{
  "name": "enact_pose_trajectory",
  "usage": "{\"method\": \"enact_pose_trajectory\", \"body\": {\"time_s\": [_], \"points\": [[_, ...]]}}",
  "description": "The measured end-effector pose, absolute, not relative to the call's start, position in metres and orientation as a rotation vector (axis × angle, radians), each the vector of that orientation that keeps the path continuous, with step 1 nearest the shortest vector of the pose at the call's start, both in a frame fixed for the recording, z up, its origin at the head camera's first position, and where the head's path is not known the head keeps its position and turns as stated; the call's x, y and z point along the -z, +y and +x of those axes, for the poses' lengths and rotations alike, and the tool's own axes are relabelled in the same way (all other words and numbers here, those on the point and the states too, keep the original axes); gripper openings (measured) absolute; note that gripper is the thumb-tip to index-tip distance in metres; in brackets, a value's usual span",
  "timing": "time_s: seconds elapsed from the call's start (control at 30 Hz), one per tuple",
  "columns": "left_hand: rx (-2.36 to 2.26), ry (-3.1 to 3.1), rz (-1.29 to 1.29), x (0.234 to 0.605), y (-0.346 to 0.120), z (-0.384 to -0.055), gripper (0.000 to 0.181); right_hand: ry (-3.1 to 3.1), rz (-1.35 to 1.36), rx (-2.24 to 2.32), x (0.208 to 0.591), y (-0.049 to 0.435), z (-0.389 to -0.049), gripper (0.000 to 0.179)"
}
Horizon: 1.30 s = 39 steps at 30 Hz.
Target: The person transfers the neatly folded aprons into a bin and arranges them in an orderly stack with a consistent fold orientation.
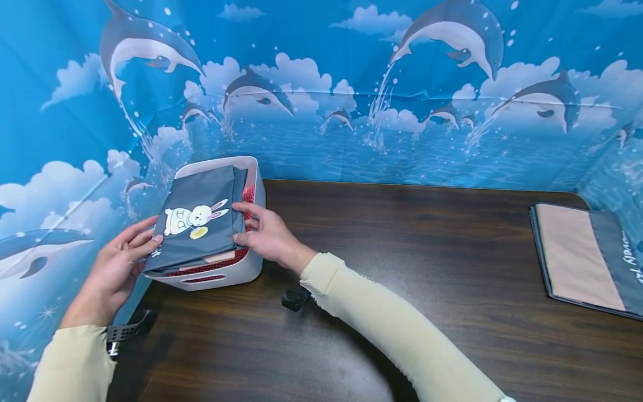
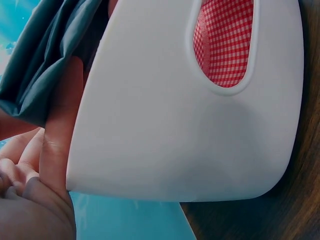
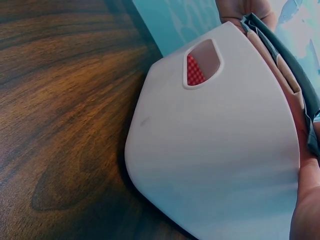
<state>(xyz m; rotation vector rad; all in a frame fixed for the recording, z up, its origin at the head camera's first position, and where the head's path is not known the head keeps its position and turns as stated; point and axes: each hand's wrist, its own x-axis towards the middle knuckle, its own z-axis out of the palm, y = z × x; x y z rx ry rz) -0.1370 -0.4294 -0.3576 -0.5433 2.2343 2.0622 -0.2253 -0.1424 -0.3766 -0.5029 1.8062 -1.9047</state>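
Observation:
A folded dark grey-blue cloth [image 1: 198,206], printed with a white rabbit, lies level over the mouth of a white plastic basket [image 1: 256,273]. My left hand [image 1: 113,268] grips its near left corner, thumb on top and fingers beneath. At the opposite edge, my right hand [image 1: 271,234] pinches the folds between thumb and fingers. In the left wrist view, the cloth [image 2: 47,65] bunches above the fingers beside the basket wall [image 2: 150,125]. Beige layers show along the folded edge of the cloth [image 3: 287,62] in the right wrist view. Red checked fabric [image 1: 249,194] shows inside the basket.
A second folded cloth [image 1: 577,257], beige and dark grey with white lettering, lies at the right end of the dark wooden table [image 1: 402,268]. A blue dolphin-print curtain [image 1: 321,123] hangs behind the table and along its left side, close by the basket.

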Motion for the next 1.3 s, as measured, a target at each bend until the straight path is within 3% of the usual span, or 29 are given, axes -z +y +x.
{"method": "enact_pose_trajectory", "body": {"time_s": [1.3], "points": [[-2.094,2.267,-0.543,0.3609,-0.4282,-0.1384,0.070,1.768,-0.531,1.931,0.3844,-0.1411,-0.2274,0.066]]}}
